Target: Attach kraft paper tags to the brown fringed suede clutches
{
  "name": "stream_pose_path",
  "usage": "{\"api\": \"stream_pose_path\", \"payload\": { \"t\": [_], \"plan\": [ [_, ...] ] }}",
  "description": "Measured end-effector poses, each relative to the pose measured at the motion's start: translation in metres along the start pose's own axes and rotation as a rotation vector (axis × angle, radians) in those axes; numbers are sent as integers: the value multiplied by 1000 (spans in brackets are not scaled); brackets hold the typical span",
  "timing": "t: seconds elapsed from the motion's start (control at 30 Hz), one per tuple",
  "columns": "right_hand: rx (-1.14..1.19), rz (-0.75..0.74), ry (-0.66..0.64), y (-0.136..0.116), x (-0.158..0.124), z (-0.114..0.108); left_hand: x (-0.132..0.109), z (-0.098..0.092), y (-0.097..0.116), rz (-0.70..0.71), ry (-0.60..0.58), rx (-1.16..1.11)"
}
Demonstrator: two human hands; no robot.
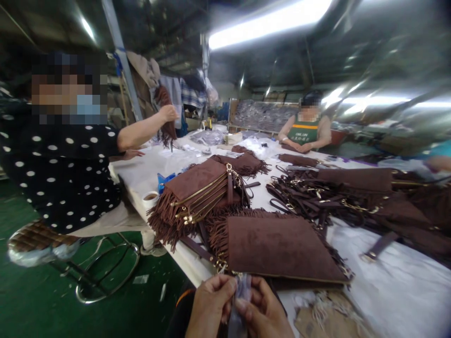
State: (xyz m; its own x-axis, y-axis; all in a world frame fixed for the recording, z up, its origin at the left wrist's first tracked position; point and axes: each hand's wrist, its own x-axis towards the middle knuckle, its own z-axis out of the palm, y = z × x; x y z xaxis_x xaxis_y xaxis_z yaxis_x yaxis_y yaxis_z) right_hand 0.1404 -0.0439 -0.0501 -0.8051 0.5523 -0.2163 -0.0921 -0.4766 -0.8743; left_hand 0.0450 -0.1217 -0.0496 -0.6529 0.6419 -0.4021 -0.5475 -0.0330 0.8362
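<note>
At the table's near edge, my left hand [211, 303] and my right hand [266, 307] are closed together on a strap wrapped in clear plastic [243, 287]. The fingertips pinch it from both sides, and its lower end runs down between my palms. Just beyond lies a brown fringed bag [275, 246], flat on the table, with gold hardware at its left corner close to my left fingertips. Farther left, a stack of brown fringed bags [202, 180] shows gold zippers and a gold chain link.
Brown bags and straps [317, 188] are heaped on the right of the white table [394, 277]. A cup [151, 199] stands by the left edge. A person in polka dots [59, 173] holds up a brown fringed piece; another in a green apron [303, 134] sits opposite. A stool [42, 241] is at left.
</note>
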Motion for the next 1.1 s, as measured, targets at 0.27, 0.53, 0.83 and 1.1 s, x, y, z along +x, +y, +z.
{"api": "stream_pose_path", "payload": {
  "t": [0.27, 0.53, 0.83, 1.1],
  "plan": [
    [-59, 7, -12, -9, -2, -2, -8, 16, 10, 107, 160, 121],
    [-164, -11, 95, -9, 0, -3, -26, 20, 13, 634, 315, 608],
    [-159, -97, 271, -11, -1, 10, -19, 19, 24, 510, 234, 713],
    [-213, -132, 325, -15, -2, 15, -19, 13, 3, 288, 229, 246]
  ]
}}
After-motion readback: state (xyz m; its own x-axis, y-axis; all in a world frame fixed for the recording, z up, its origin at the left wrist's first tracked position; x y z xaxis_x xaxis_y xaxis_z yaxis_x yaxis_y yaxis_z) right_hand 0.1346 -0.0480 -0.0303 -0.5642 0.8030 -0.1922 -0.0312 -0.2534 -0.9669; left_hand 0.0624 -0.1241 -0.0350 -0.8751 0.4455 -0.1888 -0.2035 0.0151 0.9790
